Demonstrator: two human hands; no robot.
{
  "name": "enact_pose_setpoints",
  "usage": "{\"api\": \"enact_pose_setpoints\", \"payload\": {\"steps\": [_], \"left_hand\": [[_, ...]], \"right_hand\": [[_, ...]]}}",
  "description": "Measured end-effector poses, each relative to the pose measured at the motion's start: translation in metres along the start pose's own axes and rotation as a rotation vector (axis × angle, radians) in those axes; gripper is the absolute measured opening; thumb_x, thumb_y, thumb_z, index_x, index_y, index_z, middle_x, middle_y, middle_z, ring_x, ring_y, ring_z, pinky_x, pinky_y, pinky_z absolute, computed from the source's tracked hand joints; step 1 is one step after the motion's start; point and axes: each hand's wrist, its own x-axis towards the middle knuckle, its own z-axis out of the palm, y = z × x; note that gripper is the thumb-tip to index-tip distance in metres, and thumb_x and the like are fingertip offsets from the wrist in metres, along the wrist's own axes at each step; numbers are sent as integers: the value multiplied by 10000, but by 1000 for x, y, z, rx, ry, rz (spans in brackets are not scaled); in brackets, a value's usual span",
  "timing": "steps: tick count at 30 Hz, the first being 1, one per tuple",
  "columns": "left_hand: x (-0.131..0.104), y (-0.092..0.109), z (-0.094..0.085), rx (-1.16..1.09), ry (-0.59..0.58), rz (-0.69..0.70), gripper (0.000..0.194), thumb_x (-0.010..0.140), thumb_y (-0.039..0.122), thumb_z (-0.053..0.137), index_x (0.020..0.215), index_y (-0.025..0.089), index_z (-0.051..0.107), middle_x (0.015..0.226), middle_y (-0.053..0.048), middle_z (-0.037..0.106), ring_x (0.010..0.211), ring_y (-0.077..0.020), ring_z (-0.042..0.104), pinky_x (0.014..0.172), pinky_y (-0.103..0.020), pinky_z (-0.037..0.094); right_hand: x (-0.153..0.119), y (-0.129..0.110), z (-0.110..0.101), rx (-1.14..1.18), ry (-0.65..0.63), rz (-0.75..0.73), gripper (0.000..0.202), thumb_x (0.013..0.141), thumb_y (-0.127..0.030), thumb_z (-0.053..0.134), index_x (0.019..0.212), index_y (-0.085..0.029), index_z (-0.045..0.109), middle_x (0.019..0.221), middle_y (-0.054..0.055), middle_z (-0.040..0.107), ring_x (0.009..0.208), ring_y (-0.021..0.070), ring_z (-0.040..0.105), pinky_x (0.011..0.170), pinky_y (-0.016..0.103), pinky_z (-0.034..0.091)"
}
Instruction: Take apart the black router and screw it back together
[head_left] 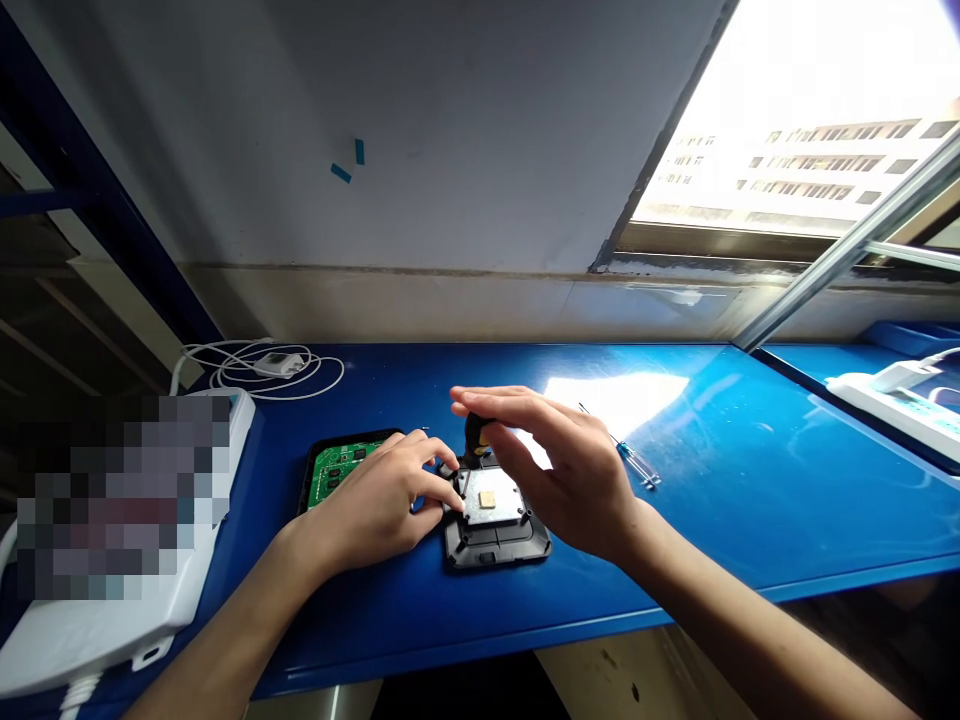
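A black plastic cover (499, 548) lies on the blue bench, with a silver metal plate (504, 508) on it that bears a small tan square pad (487, 499). My left hand (390, 490) grips the cover's left side, its fingertips against the edge of cover and plate. My right hand (562, 465) is at the top of a short screwdriver (475, 440) with a black and yellow handle, fingers stretched over it and thumb beside it. The screwdriver stands upright at the plate's far edge; its tip is hidden. Behind my left hand, a green circuit board (341, 468) sits in a black housing.
Several thin screwdrivers (637, 465) lie on the blue bench (750, 510) to the right. A white device (217, 450), partly pixelated, stands at the left, with a coiled white cable (319, 385) behind it. A white power strip (900, 410) is at the far right.
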Motion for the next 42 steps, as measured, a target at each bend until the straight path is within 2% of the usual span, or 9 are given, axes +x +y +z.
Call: {"api": "enact_pose_setpoints", "payload": {"steps": [4, 8, 11, 17, 22, 26, 29, 35, 42], "left_hand": [[0, -1, 1, -2, 4, -8, 324, 906, 120, 666, 984, 382, 838, 1287, -30, 671, 1136, -276, 609, 972, -454, 517], [0, -1, 1, 8, -8, -22, 319, 890, 116, 683, 980, 380, 837, 1285, -31, 679, 1159, -288, 617, 1018, -484, 501], [1, 1, 0, -1, 2, -27, 339, 868, 100, 695, 986, 386, 834, 1258, -25, 690, 1149, -289, 626, 1016, -477, 504], [2, 6, -4, -9, -4, -17, 383, 836, 44, 689, 977, 369, 836, 1160, -30, 714, 1125, -288, 636, 983, -460, 506], [2, 4, -2, -10, -7, -7, 364, 859, 61, 685, 979, 370, 834, 1094, -27, 732, 1091, -274, 632, 995, -468, 496], [1, 1, 1, -4, 3, -9, 341, 879, 97, 693, 985, 390, 834, 1221, -21, 700, 1112, -268, 629, 1018, -474, 487], [1, 1, 1, 13, 7, -18, 324, 896, 125, 691, 1000, 397, 832, 1227, -21, 689, 1092, -261, 623, 991, -456, 502], [1, 0, 0, -13, 6, 7, 330, 905, 115, 679, 977, 397, 836, 1175, -13, 690, 1046, -236, 610, 943, -415, 503], [0, -1, 1, -4, -9, -2, 318, 915, 135, 663, 993, 390, 834, 1270, -15, 675, 1136, -273, 600, 1010, -467, 486]], "right_hand": [[2, 1, 1, -20, 18, 35, 156, 970, -171, 672, 1114, -197, 727, 1002, 58, 768, 835, 137, 739, 741, 269, 611], [7, 3, 7, -107, 104, 43, 69, 907, -228, 767, 955, -192, 732, 839, 6, 666, 695, 110, 664, 636, 246, 562], [6, 2, 11, -143, 88, 39, 119, 930, -255, 741, 1027, -197, 705, 894, 23, 661, 748, 127, 664, 675, 264, 570], [0, -4, 13, -108, -98, 12, 334, 1028, -123, 490, 1354, -175, 539, 1188, 123, 713, 1007, 171, 714, 852, 305, 604], [2, -1, 13, -123, -58, 16, 241, 1005, -179, 603, 1244, -203, 626, 1031, 63, 705, 827, 136, 699, 754, 259, 598], [3, 4, 13, -170, 34, 5, 185, 970, -186, 668, 1154, -188, 658, 912, 25, 637, 707, 114, 650, 649, 245, 578], [0, 3, 10, -198, 43, 3, 202, 957, -194, 691, 1153, -198, 641, 918, 30, 640, 726, 127, 672, 644, 260, 593], [-6, -1, -3, -118, -82, 56, 276, 1028, -140, 533, 1290, -219, 567, 1183, 114, 730, 1040, 189, 748, 849, 349, 637], [-3, 0, -2, -93, -53, 18, 247, 973, -165, 667, 1214, -208, 630, 1031, 69, 741, 850, 150, 738, 747, 273, 628]]}}
